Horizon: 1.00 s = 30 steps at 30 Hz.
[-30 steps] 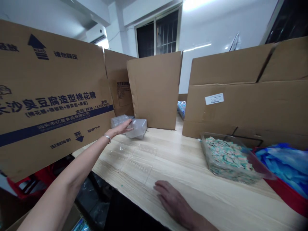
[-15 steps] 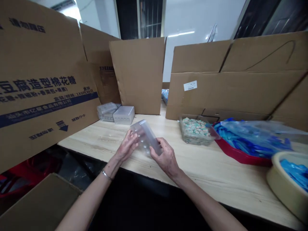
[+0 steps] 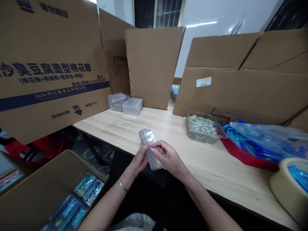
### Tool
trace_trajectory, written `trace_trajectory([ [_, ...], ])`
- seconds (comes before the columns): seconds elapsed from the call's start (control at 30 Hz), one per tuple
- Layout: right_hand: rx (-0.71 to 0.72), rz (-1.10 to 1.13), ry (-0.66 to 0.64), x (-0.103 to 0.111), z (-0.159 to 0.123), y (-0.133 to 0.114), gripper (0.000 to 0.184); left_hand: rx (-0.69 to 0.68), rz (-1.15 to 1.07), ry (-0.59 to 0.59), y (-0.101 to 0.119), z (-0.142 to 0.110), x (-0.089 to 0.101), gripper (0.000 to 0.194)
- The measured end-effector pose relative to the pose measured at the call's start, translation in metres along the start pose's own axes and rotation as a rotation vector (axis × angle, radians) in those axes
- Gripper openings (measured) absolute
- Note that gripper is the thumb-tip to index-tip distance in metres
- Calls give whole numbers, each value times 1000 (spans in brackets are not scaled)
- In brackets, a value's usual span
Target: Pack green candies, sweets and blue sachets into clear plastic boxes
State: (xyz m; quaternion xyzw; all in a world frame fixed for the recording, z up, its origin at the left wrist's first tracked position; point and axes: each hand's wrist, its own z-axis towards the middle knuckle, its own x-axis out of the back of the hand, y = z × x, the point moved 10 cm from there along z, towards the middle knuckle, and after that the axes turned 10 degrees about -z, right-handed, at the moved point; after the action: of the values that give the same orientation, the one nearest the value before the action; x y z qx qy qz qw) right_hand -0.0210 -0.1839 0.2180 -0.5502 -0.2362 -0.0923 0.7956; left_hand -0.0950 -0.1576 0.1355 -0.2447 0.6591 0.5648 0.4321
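Both my hands hold a clear plastic tray stack (image 3: 149, 148) on edge over the near side of the wooden table (image 3: 231, 173). My left hand (image 3: 140, 158) wraps its left side with fingers curled. My right hand (image 3: 169, 158) grips its right side, fingertips pinching near the middle. More clear plastic trays (image 3: 117, 101) and a whitish box (image 3: 132, 106) sit at the back left of the table. A flat clear sheet (image 3: 125, 124) lies on the table beyond my hands.
Tall cardboard boxes (image 3: 53, 64) wall the table on the left and back. A clear tub of small green-and-tan pieces (image 3: 201, 129), a red basin with blue packets (image 3: 252, 146) and a cream bowl (image 3: 287, 189) stand right. An open carton with blue packs (image 3: 72, 205) sits below left.
My left hand reached to the trays at the back left, brought a clear stack forward, and now both hands hold it closer to me and more upright. The view tilted down.
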Motion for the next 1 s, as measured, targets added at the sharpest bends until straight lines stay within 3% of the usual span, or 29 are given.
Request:
trace_trajectory([
  [0.13, -158, 256, -87, -11, 4, 19, 27, 5, 69, 12, -2, -4, 3, 57],
  [0.37, -210, 385, -163, -18, 3, 26, 30, 16, 138, -76, -5, -7, -4, 43],
  [1.0, -209, 421, -149, -18, 3, 30, 32, 13, 162, -118, -7, -6, -8, 35],
])
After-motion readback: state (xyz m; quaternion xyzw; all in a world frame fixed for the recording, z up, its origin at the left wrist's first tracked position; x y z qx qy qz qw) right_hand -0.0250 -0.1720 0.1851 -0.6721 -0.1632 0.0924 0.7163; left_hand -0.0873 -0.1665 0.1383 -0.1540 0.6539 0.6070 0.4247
